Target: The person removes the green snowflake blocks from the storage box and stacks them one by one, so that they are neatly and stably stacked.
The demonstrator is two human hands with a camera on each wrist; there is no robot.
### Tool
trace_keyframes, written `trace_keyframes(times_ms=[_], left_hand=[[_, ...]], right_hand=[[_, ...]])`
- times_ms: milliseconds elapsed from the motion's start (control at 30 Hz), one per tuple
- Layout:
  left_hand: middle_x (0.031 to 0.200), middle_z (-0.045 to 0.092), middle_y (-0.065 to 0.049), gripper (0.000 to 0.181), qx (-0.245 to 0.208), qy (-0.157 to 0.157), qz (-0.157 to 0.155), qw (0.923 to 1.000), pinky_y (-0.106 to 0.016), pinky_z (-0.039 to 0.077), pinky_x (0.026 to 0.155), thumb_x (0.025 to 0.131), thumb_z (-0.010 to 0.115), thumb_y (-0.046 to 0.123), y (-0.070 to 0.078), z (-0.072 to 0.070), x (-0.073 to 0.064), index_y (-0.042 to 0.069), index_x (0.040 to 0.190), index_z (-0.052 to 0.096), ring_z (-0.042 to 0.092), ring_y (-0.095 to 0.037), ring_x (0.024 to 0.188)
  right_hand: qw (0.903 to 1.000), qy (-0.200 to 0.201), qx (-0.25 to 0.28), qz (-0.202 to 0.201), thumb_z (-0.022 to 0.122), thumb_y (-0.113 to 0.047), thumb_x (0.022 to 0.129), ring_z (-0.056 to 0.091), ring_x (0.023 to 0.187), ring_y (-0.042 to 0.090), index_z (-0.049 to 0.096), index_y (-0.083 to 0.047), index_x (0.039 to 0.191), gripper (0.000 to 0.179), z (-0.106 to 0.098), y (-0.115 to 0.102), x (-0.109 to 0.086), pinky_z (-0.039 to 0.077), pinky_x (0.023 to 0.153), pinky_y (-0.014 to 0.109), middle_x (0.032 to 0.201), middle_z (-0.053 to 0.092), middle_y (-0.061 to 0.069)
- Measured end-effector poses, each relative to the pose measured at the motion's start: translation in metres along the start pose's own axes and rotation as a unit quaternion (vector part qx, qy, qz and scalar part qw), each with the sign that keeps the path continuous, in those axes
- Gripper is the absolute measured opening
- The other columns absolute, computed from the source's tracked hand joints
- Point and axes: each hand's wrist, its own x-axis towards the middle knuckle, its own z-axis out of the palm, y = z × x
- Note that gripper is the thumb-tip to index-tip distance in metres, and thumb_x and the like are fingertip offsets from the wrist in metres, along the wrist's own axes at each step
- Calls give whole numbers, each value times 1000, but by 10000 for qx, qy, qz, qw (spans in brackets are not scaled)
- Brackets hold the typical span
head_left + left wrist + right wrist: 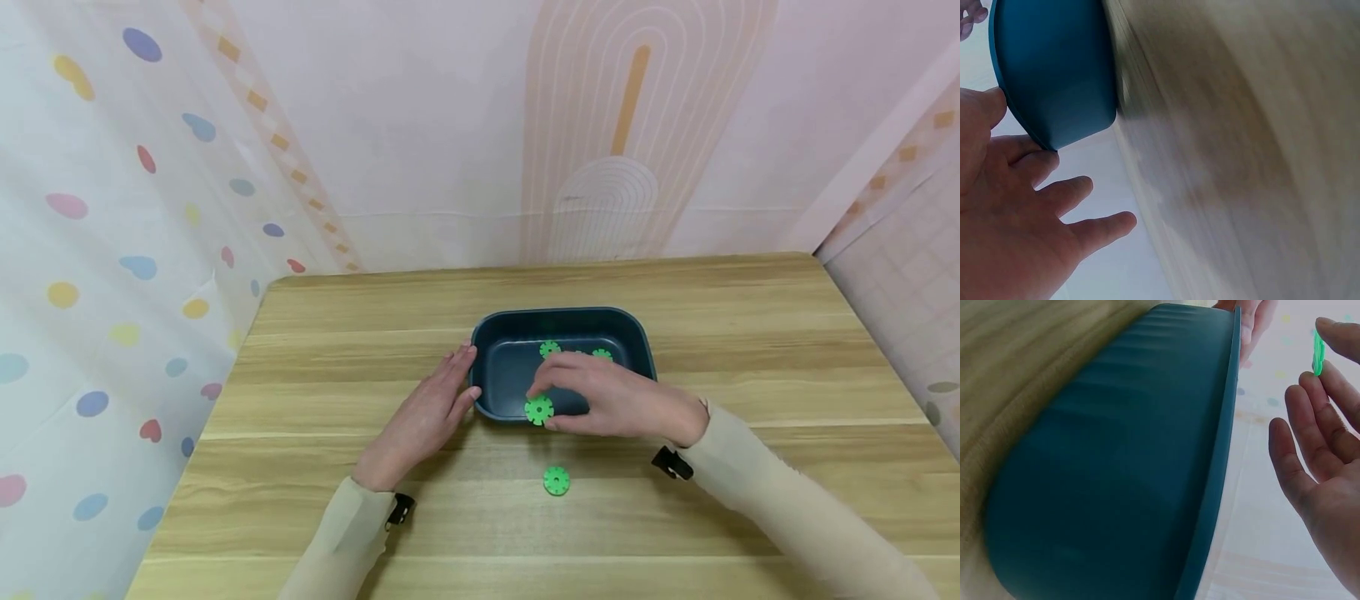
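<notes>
A dark blue-green rectangular tray (501, 375) stands on the table, and several green notched plastic discs lie inside, among them one disc (550, 348) near its back wall. My right hand (611, 398) pinches a green notched disc (539, 409) between thumb and finger, above the tray's front rim; the right wrist view shows this disc (1318, 353) edge-on. Another green disc (557, 481) lies flat on the table in front of the tray. At the tray's left end my left hand (420, 417) touches the rim with thumb and fingertips, its fingers fairly straight. My right hand hides part of the tray's inside.
The wood-grain table (337, 350) reaches back to a patterned curtain (435, 150), with a dotted curtain (112, 292) along the left side. Each sleeve has a black clip (672, 462) near the wrist.
</notes>
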Motion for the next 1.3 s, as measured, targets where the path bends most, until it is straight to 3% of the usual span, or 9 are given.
trace_keyframes(times_ms=[633, 967, 1300], left_hand=[[170, 23, -13, 62, 9, -3, 21, 10000, -59, 30, 119, 113, 45, 34, 0, 0, -1, 4, 163, 27, 27, -38, 154], [170, 22, -11, 62, -43, -41, -6, 10000, -59, 30, 119, 113, 45, 34, 0, -2, -1, 5, 164, 27, 25, -35, 154], [170, 23, -12, 62, -16, 45, 86, 10000, -58, 31, 119, 112, 46, 33, -1, 0, 0, 3, 163, 28, 28, -39, 153]], right_hand=[[9998, 208, -53, 54, 83, -24, 91, 58, 113, 11, 72, -19, 118, 30, 10, -8, -20, 53, 99, 35, 119, 63, -9], [9996, 43, 92, 271, 82, -25, 92, 57, 113, 9, 71, -21, 120, 31, 14, -13, -32, 53, 98, 32, 120, 62, -11], [9998, 92, 76, 155, 85, -23, 89, 57, 113, 8, 72, -21, 121, 35, 21, -16, -46, 55, 97, 31, 121, 62, -10]])
